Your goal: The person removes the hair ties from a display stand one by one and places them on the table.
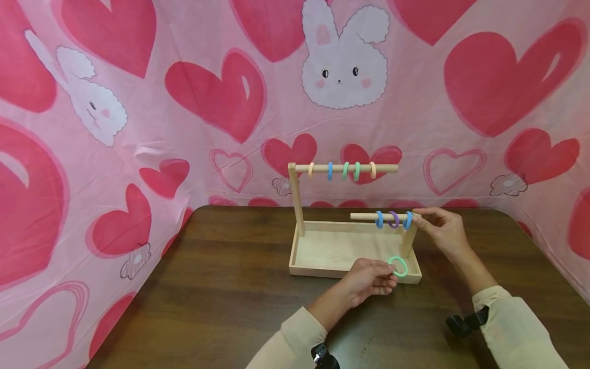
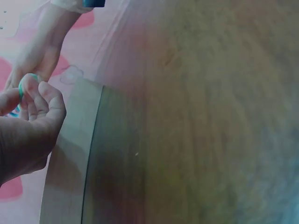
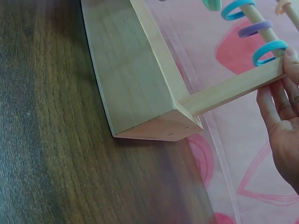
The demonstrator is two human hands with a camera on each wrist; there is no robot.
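My left hand (image 1: 369, 277) pinches a light green ring (image 1: 406, 267) between thumb and fingertips, in front of the wooden stand's tray (image 1: 318, 271). The same ring (image 2: 21, 88) shows edge-on in the left wrist view. My right hand (image 1: 444, 233) holds the top of the short post (image 3: 233, 91), thumb on one side and fingers on the other. From that post runs the lower bar (image 1: 361, 217), carrying two blue rings and a purple ring (image 3: 254, 29); one blue ring (image 3: 270, 46) hangs right beside the right thumb.
Behind and higher, the upper bar (image 1: 389, 168) on a tall post (image 1: 297, 200) carries several orange, blue and green rings. The stand rests on a dark wooden table (image 1: 221, 287). A pink cloth (image 1: 198, 169) with hearts and rabbits hangs behind and beside the table.
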